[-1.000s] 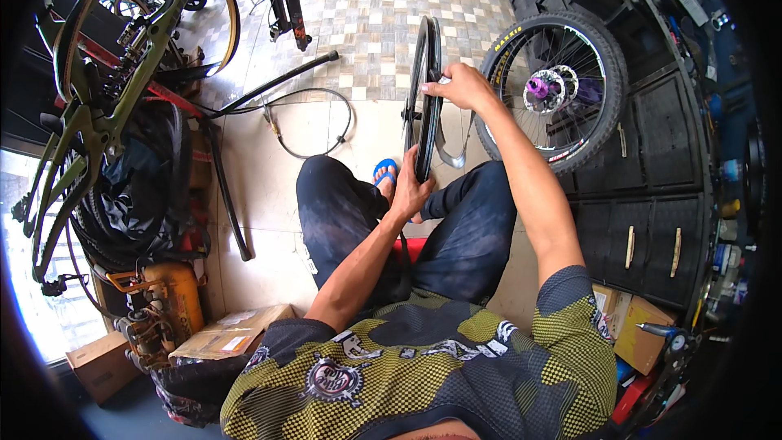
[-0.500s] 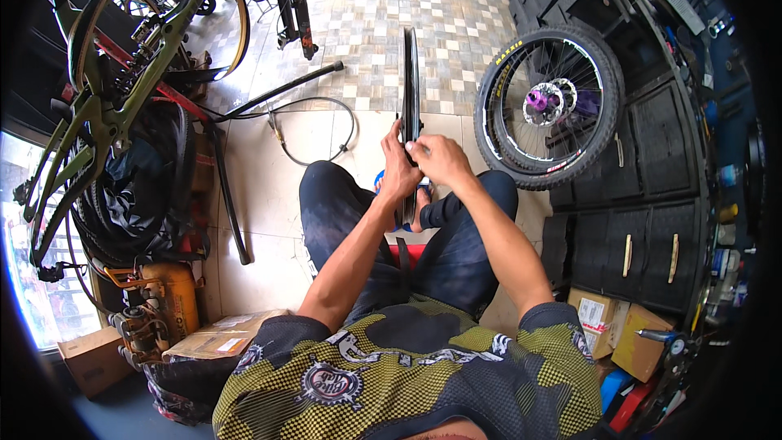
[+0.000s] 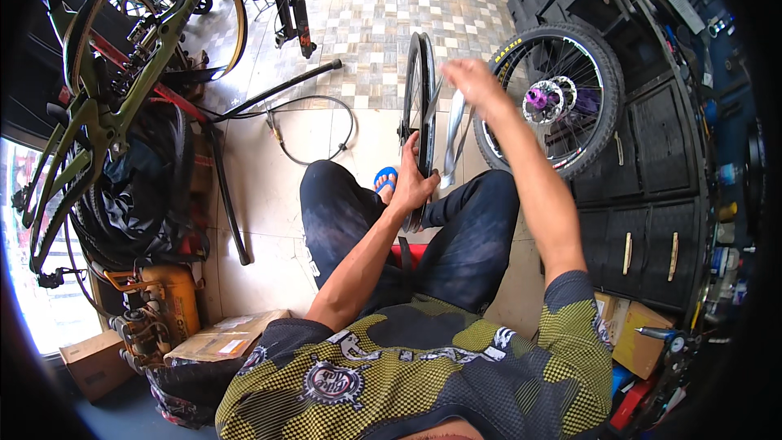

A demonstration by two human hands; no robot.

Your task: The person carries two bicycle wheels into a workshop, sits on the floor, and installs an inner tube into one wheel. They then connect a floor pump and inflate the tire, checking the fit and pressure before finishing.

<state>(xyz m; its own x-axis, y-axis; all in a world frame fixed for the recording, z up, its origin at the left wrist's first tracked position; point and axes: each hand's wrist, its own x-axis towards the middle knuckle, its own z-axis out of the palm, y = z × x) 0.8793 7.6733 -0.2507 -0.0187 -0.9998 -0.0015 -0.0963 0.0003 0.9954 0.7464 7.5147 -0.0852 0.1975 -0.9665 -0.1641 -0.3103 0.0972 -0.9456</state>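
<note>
Between my knees a black bicycle wheel (image 3: 411, 85) stands upright, seen nearly edge-on, with no tyre on its rim. My left hand (image 3: 417, 179) grips the rim on its near part, fingers on one side and thumb on the other. To the right of the wheel, my raised right hand (image 3: 476, 85) is closed and blurred by motion. From it hangs a loose silvery strip of tape (image 3: 453, 143), curling down toward my left thumb. Whether the strip's lower end is fixed to the rim I cannot tell.
A wheel with a knobbly tyre and purple hub (image 3: 546, 102) leans against black drawers (image 3: 631, 236) on the right. A green bicycle frame (image 3: 155, 65) stands at left, above an orange compressor (image 3: 173, 297). A looped cable (image 3: 352, 126) and black stand leg (image 3: 277, 90) lie ahead-left.
My right hand has moved up and right, away from the rim, and the silvery strip now shows loose beside the wheel. The wheel has turned slightly, and my left hand sits lower and further right.
</note>
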